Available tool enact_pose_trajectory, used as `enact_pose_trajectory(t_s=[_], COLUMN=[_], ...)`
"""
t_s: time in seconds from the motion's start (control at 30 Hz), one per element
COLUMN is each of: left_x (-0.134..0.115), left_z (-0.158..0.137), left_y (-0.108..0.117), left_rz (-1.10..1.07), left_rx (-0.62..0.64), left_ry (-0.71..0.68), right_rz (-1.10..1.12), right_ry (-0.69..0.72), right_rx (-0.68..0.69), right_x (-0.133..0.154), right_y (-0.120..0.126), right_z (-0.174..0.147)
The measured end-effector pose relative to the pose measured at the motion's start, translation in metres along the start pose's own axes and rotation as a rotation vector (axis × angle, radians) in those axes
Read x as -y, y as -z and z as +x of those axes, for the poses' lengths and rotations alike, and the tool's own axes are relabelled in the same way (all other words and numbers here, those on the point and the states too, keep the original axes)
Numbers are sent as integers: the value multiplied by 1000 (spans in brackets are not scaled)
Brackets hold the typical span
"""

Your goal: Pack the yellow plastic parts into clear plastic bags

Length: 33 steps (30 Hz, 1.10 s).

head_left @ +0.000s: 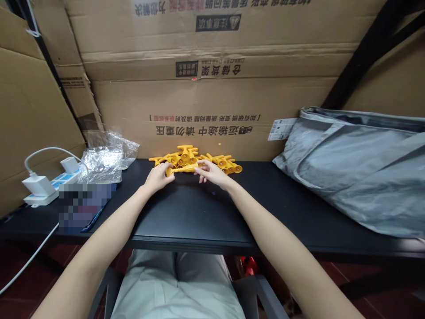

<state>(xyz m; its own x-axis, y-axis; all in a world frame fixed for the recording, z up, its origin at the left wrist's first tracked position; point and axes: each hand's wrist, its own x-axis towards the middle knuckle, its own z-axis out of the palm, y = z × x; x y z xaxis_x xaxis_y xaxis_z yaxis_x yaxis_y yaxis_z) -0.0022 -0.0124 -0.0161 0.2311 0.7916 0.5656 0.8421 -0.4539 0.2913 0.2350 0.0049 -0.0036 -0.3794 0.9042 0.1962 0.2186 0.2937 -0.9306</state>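
Observation:
A yellow plastic piece [186, 169] is held level between my two hands just above the black table. My left hand [158, 177] is closed around its left end. At its wider right end, my right hand [213, 174] pinches it between thumb and fingers. The piece has a narrow, ridged-looking middle. Right behind my hands lies a pile of yellow T-handled plastic pieces [185, 153], several with round, cup-like open ends. My fingers partly hide the ends of the held piece and the front of the pile.
The black table [192, 217] meets a printed cardboard wall [212, 97]. On the left are a power strip [63, 179] with white plugs, crumpled clear plastic wrap [102, 159] and a blurred flat packet [86, 208]. A large grey bag [352, 173] fills the right side.

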Motion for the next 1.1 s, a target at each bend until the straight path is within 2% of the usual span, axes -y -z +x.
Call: enact_pose_trajectory(t_s=[0.23,0.43,0.63,0.9,1.1], left_x=[-2,-1,-1,-3,-3], left_z=[-1,-1,-1,-1,0], left_y=[-1,0,1,3,2], left_rz=[0,-25,-32,-23,-29], left_rx=[-47,-34,-2,-9,-20], left_ry=[-19,-45,-8,76,94], right_rz=[-10,0,-6,76,55], right_ry=[-19,-94,-138,-12,5], right_rx=[-65,-120,-109,9,22], right_x=[0,1,0,-7,-8], right_y=[-10,-16,-14,-9,-10], right_z=[2,2,3,2,2])
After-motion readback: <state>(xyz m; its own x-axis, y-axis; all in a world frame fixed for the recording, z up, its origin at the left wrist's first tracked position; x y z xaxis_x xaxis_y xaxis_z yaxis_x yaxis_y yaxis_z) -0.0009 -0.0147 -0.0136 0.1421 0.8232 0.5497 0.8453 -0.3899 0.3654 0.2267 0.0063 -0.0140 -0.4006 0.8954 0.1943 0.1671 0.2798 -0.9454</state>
